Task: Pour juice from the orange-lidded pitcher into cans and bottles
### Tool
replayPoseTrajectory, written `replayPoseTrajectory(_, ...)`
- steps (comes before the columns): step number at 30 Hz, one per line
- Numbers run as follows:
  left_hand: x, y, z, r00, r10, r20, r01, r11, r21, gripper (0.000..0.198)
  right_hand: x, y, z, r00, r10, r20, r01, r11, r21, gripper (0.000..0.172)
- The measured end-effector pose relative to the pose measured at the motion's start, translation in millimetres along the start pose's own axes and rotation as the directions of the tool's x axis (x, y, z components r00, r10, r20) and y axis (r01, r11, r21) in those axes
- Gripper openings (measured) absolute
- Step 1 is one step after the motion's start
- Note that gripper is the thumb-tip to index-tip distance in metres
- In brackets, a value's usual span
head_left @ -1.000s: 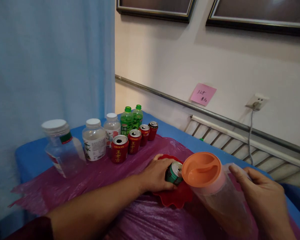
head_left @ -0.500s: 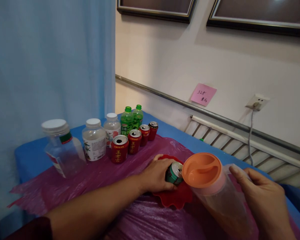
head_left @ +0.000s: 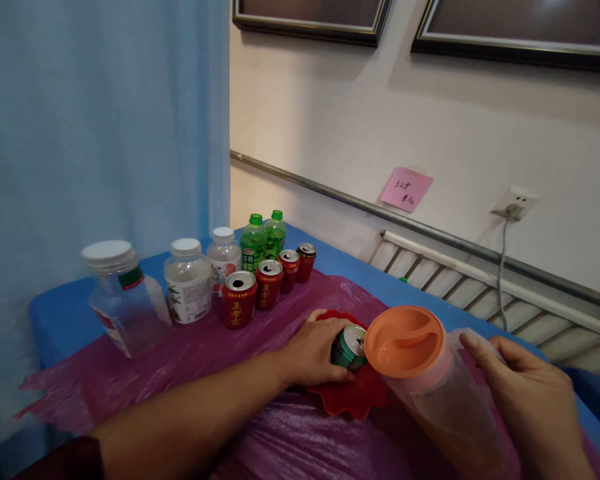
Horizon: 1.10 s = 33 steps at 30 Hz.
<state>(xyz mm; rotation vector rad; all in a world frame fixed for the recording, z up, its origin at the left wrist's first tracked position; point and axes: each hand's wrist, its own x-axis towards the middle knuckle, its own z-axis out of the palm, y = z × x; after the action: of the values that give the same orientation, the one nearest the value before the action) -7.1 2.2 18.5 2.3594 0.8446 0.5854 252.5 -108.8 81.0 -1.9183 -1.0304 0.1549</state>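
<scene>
My left hand (head_left: 317, 350) is closed around a green drink can (head_left: 349, 347), which stands in a red scallop-edged dish (head_left: 357, 399). The can's silver top shows an open hole. My right hand (head_left: 530, 393) grips the handle of a translucent pitcher (head_left: 450, 413) with an orange lid (head_left: 405, 341). The pitcher leans left, its lid tilted toward the can's top and covering part of the can's edge from view. Some brownish liquid appears low inside the pitcher. Whether anything flows from the spout cannot be made out.
Several red cans (head_left: 239, 300) stand in a slanting row, with green bottles (head_left: 253, 243) behind. White-capped clear jars (head_left: 187, 280) stand farther left. Purple plastic sheeting (head_left: 290, 433) covers the blue table (head_left: 55, 307). A radiator (head_left: 445, 287) lines the wall; a blue curtain (head_left: 105, 120) hangs left.
</scene>
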Motion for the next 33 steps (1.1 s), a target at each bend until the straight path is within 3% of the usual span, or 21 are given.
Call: replayPoseTrajectory(33, 0.0, -2.1, 0.9, 1.0, 0.013, 0.006, -0.013, 1.0, -0.021, 0.066, -0.5, 0.5, -1.3, 1.0, -0.002, 0.005, 0.002, 1.0, 0.023, 0.05)
